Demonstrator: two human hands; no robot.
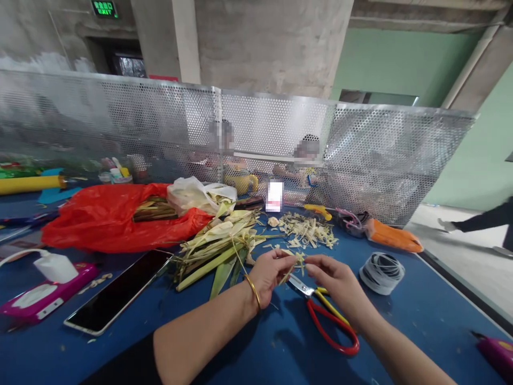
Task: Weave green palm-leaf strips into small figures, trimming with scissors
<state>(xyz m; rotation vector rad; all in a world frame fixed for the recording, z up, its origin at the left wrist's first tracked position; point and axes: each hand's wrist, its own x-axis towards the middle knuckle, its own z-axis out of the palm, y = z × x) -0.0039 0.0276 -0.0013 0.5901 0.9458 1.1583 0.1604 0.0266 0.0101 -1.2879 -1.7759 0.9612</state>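
Observation:
My left hand [272, 272], with a gold bangle at the wrist, pinches a small pale flower made of dried leaf strips [298, 260]. On the flower's other side my right hand [331, 272] has its thumb and fingertips drawn together at its edge; whether they grip a petal is too small to tell. Scissors [332, 326] with one red and one yellow handle lie on the table beneath my hands, blades pointing away. Beyond my hands is a heap of cut pale leaf pieces [310, 230]. Left of them lies a bundle of dried leaves [218, 246].
A red plastic bag [104, 219], a black phone [120, 291] and a magenta power strip [50, 294] lie left on the blue table. To the right are a wire coil [382, 274] and an orange packet [393, 235]. A perforated metal screen [272, 123] stands behind, people beyond it.

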